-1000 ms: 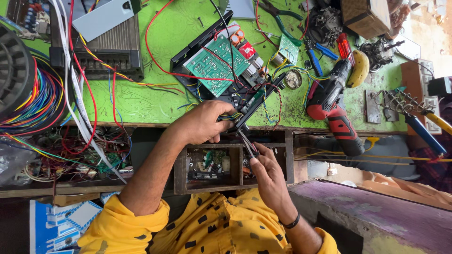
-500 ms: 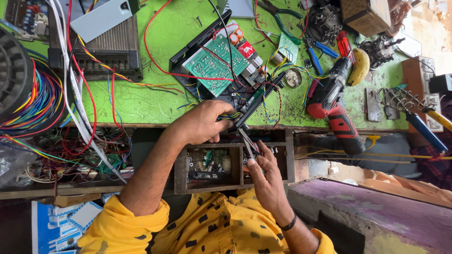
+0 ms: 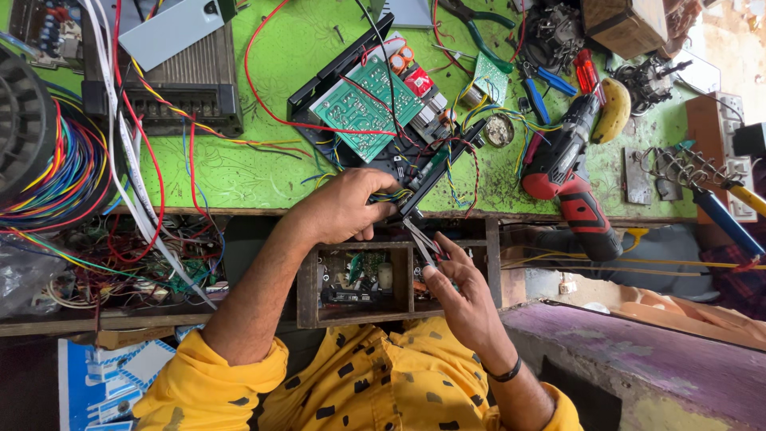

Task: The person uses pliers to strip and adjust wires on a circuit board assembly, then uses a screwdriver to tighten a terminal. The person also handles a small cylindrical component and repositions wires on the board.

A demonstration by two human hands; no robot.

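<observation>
Essentially nothing has shifted since the earlier frames: both hands hold the same posture at the near edge of the green-topped workbench (image 3: 239,172), and the tools beyond them lie as before.

Left hand (image 3: 345,209): closed, fingers curled around a bundle of thin coloured wires (image 3: 392,194) at the lower end of a black open chassis carrying a green circuit board (image 3: 365,104). The chassis lies just beyond the left hand, its near end touching the fingers.

Right hand (image 3: 463,295): closed on slim metal tweezers (image 3: 421,239), gripped between thumb and fingers. The tweezers run up toward the left hand, their tips meeting the wire bundle at the bench edge. A black band sits on the right wrist.

A red and black cordless drill (image 3: 568,179) lies well to the right of both hands, and blue-handled pliers (image 3: 536,89) beyond it. A large coil of multicoloured wire (image 3: 60,172) lies far to the left of the left hand.

Limits of observation: the exact contact point of the tweezer tips is masked by the left fingers and dark wiring. The wooden drawer compartment (image 3: 355,279) beneath the left hand is in shadow; its contents cannot be identified. The wire coil is cut off by the frame edge.
</observation>
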